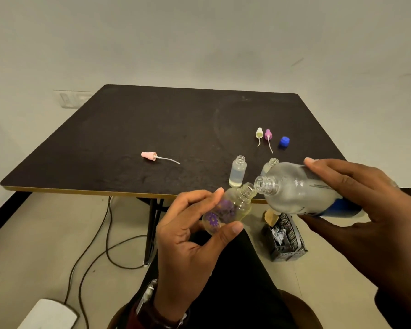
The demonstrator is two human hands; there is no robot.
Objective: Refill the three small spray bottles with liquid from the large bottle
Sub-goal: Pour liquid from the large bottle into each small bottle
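Note:
My left hand [188, 236] grips a small clear bottle with purple flowers [233, 207], tilted with its open neck toward the right. My right hand [365, 205] holds the large clear bottle with a blue label [294, 188] on its side, mouth touching the small bottle's neck, in front of the table's near edge. Two more small open bottles stand on the black table [152, 119]: one [237, 170] holding some liquid, the other [271, 163] partly hidden behind the large bottle. A pink spray head [150, 155] lies to the left; a white one [259, 134], a purple one [268, 134] and a blue cap [284, 141] lie farther back.
A black crate with scraps [287, 241] sits on the floor under the table's front edge. Cables [105, 233] trail across the floor on the left. A white object [50, 314] lies at the bottom left. A wall stands behind the table.

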